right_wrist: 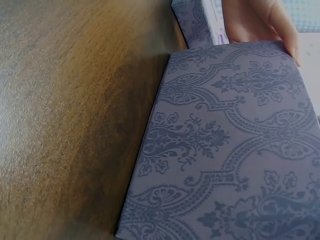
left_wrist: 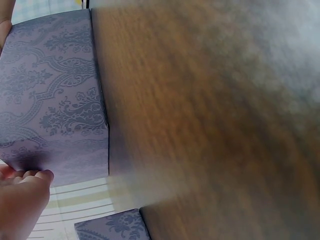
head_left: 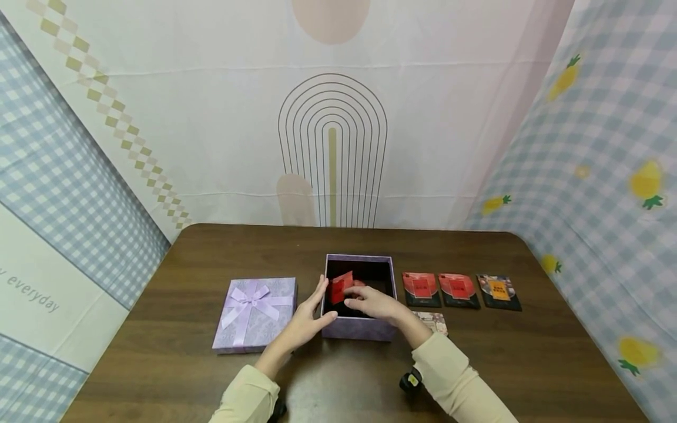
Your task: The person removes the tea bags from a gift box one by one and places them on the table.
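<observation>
A purple patterned box with a dark inside stands lidless on the table. My left hand rests against its left side, fingers straight and the thumb at the near corner; the left wrist view shows the fingertips touching the patterned wall. Over the near rim, my right hand reaches into the box. Its thumb and fingers pinch a small red packet, which stands tilted by the left inner wall. Another bit of red shows behind these fingers. In the right wrist view the box wall hides the right hand.
The lilac lid with a ribbon bow lies left of the box. To the right, two red-and-black packets and a dark packet with an orange label lie in a row. A pale printed packet is partly under the right forearm.
</observation>
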`<move>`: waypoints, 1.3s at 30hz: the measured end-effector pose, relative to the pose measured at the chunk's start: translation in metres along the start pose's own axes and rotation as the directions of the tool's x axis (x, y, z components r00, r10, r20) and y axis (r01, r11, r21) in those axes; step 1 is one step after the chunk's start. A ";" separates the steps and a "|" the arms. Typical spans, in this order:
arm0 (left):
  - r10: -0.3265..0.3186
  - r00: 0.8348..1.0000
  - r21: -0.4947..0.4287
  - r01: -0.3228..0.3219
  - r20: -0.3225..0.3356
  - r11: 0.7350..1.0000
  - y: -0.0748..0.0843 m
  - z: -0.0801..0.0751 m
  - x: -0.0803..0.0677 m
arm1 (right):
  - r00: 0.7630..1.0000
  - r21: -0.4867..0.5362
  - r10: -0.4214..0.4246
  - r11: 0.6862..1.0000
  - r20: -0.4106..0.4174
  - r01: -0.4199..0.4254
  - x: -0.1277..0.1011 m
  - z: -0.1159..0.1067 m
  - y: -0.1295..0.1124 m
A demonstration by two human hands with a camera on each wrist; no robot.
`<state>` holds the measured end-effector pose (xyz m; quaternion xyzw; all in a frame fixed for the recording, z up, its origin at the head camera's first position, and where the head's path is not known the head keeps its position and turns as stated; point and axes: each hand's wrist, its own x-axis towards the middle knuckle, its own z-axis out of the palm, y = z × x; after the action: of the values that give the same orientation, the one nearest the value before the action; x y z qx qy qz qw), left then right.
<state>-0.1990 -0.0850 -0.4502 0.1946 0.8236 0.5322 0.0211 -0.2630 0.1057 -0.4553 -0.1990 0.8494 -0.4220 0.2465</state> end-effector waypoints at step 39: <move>-0.002 1.000 -0.001 0.002 -0.014 1.000 0.003 0.001 0.000 | 0.918 0.119 -0.101 0.980 -0.383 0.157 -0.005 0.002 0.000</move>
<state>-0.1977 -0.0835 -0.4482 0.1903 0.8238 0.5338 0.0160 -0.2575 0.1076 -0.4552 -0.1516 0.8324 -0.5290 0.0652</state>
